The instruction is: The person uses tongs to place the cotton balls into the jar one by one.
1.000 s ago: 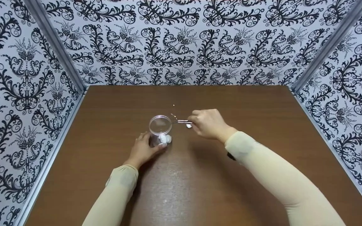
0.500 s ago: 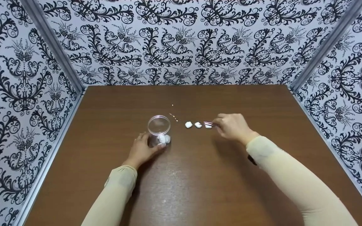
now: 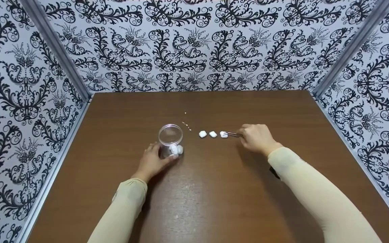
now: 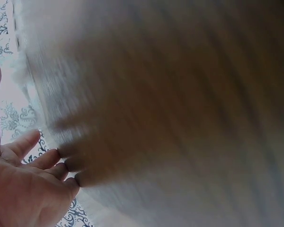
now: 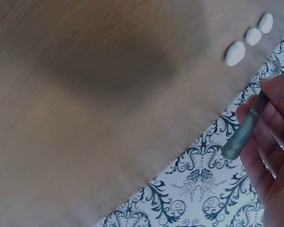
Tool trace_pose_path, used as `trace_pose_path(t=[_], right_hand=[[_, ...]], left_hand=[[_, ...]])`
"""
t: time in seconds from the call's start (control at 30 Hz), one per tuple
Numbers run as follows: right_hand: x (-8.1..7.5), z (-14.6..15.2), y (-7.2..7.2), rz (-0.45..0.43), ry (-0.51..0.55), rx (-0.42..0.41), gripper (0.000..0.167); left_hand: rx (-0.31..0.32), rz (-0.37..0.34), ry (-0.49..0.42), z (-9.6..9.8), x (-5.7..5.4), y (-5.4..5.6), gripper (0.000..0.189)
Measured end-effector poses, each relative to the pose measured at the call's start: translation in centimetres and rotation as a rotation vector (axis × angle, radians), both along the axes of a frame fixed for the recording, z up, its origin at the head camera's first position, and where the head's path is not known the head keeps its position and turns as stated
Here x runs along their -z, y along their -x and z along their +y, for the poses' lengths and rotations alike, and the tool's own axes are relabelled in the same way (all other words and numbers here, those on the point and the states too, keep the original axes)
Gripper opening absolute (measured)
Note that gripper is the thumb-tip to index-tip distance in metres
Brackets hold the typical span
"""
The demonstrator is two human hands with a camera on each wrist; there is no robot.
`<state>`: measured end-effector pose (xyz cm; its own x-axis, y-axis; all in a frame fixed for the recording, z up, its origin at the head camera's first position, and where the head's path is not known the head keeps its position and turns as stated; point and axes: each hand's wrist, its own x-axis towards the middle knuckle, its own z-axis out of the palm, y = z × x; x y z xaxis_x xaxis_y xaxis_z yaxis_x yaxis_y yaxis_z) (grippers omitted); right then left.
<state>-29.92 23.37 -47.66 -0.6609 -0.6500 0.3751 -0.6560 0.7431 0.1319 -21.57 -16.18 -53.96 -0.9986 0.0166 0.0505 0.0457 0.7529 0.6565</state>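
Note:
My left hand [image 3: 152, 160] is wrapped round a clear jar [image 3: 171, 135], whose round mouth faces up; a few soft white pieces [image 3: 175, 149] show through its wall. In the left wrist view the fingers [image 4: 45, 161] appear, but the jar does not. With thumb and fingers, my right hand [image 3: 257, 136] pinches a slim metal fork [image 3: 235, 134]; its rounded handle end shows in the right wrist view. The fork's tip overlaps the rightmost white piece [image 3: 224, 134]. Left of it, a middle white piece [image 3: 213, 134] and a left white piece [image 3: 202, 134] form a row with it.
Small bright specks [image 3: 187, 126] lie on the brown table [image 3: 194, 202] behind and right of the jar. Patterned walls [image 3: 194, 47] enclose the table at the back and both sides, with grey posts [image 3: 339, 47] at the corners.
My right hand and the fork have moved right, uncovering the row of white pieces that the hand covered one second ago. The left hand and jar stay put.

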Motion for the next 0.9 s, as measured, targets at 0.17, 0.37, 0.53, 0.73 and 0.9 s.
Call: trace_pose_path(t=[0.17, 0.37, 0.53, 0.73, 0.9], right_hand=[[0.3, 0.1, 0.4, -0.032, -0.023, 0.040, 0.014], [0.4, 0.0, 0.7, -0.072, -0.052, 0.093, 0.017], [0.5, 0.0, 1.0, -0.082, -0.056, 0.106, 0.020], [0.8, -0.2, 1.2, -0.082, -0.070, 0.115, 0.015], [1.1, -0.4, 1.2, -0.120, -0.102, 0.127, 0.005]], left_hand=[[-0.007, -0.001, 0.005, 0.0, 0.1, 0.0, 0.089], [-0.011, 0.018, 0.003, 0.1, -0.1, -0.1, 0.086], [-0.008, 0.031, 0.010, 0.1, -0.3, -0.1, 0.085], [-0.011, 0.049, 0.013, 0.1, -0.1, 0.0, 0.085], [-0.010, 0.015, 0.005, 0.1, -0.1, -0.1, 0.084]])
